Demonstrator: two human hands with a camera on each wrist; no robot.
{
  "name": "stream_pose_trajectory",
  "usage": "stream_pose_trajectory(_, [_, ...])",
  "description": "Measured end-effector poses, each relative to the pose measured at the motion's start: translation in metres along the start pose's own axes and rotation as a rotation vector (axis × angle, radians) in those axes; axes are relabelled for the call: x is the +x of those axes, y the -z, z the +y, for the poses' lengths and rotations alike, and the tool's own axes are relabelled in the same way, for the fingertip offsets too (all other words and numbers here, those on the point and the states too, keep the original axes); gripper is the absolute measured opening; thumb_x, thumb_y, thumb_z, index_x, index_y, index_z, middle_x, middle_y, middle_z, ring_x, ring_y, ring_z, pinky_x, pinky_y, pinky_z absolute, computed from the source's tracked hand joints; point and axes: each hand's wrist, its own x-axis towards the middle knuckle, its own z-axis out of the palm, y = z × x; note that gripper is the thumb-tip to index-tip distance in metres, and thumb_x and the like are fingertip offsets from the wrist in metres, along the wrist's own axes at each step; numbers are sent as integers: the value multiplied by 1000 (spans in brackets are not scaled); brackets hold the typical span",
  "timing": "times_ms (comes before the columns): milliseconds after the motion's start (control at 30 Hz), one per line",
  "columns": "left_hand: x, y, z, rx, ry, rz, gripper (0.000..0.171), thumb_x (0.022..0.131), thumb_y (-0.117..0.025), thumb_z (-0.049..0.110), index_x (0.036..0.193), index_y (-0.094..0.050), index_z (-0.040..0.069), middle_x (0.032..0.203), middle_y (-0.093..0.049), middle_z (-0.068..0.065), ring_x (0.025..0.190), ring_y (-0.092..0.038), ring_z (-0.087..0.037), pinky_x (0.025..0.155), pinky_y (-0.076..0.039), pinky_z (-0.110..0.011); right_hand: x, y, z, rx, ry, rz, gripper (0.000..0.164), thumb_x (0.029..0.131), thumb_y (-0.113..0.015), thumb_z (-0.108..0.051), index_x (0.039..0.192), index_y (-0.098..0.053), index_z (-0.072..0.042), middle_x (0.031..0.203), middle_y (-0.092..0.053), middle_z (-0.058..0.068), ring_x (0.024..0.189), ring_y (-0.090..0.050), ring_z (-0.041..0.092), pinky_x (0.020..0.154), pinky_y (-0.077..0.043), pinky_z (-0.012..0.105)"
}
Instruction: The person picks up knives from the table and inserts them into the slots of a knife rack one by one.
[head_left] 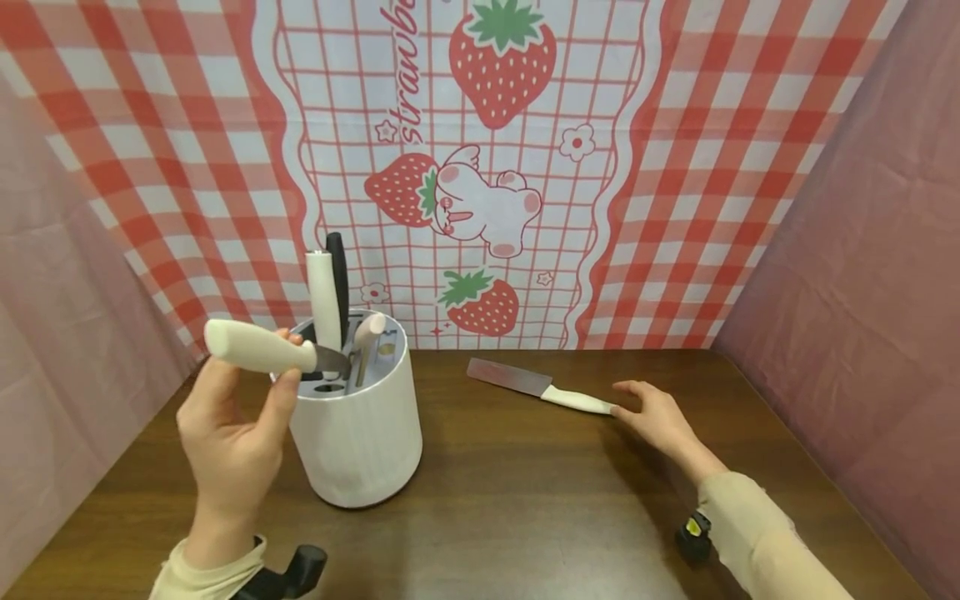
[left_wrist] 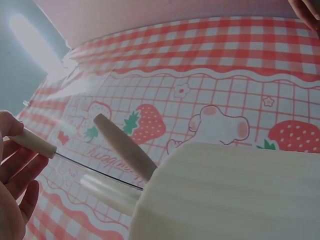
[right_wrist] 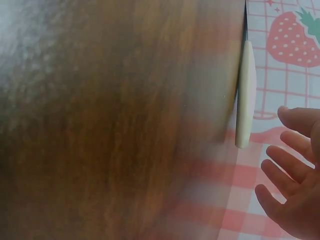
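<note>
At the white round knife block (head_left: 360,454), my left hand (head_left: 234,433) grips a white-handled knife (head_left: 258,347) between thumb and fingers. Its blade points right, over the block's top; in the left wrist view the thin blade of this knife (left_wrist: 95,170) runs to the block's rim, and I cannot tell how far in its tip is. A kitchen knife with a broad rectangular blade (head_left: 510,377) lies flat on the table, its white handle (head_left: 576,401) to the right. Beside that handle's end is my right hand (head_left: 660,421), fingers spread; the right wrist view shows a gap between them.
A white handle (head_left: 324,300), a black handle (head_left: 339,283) and a shorter pale handle (head_left: 370,332) stick up from the block. The brown wooden table (head_left: 510,508) meets a strawberry-print cloth (head_left: 487,183) behind, with pink cloth (head_left: 855,275) at the sides.
</note>
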Motion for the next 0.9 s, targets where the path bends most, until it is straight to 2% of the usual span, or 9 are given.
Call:
stream_pose_trajectory(300, [-9, 5, -17, 72, 37, -65, 22, 73, -62, -11, 94, -61, -16, 96, -66, -3, 91, -60, -16, 78, -43, -22, 4, -8, -1, 10, 24, -44, 38, 80, -67, -14, 114, -59, 1, 111, -60, 21, 105, -55, 37, 86, -42, 51])
stream_pose_trajectory(467, [-13, 8, -24, 82, 55, -91, 22, 74, -63, -11, 94, -59, -18, 97, -66, -7, 90, -58, -14, 77, -42, -22, 4, -12, -2, 18, 34, -58, 34, 79, -67, -12, 110, -61, 1, 106, -64, 18, 95, -59, 32, 80, -45, 47])
stream_pose_trajectory(667, [-18, 7, -31, 115, 60, -128, 22, 73, -63, -13, 95, -60, -16, 96, -66, -8, 88, -57, -12, 77, -41, -22, 5, -16, 1, 16, 29, -48, 32, 78, -68, -11, 107, -62, 1, 102, -65, 17, 93, -60, 30, 80, -45, 46])
stream_pose_trajectory(900, [-21, 6, -36, 177, 88, -151, 24, 71, -64, -15, 95, -62, -12, 97, -65, 0, 86, -54, -9, 76, -39, -23, 6, -19, 2, 17, 12, -59, 31, 78, -67, -9, 107, -63, 0, 103, -64, 19, 94, -59, 32, 80, -45, 47])
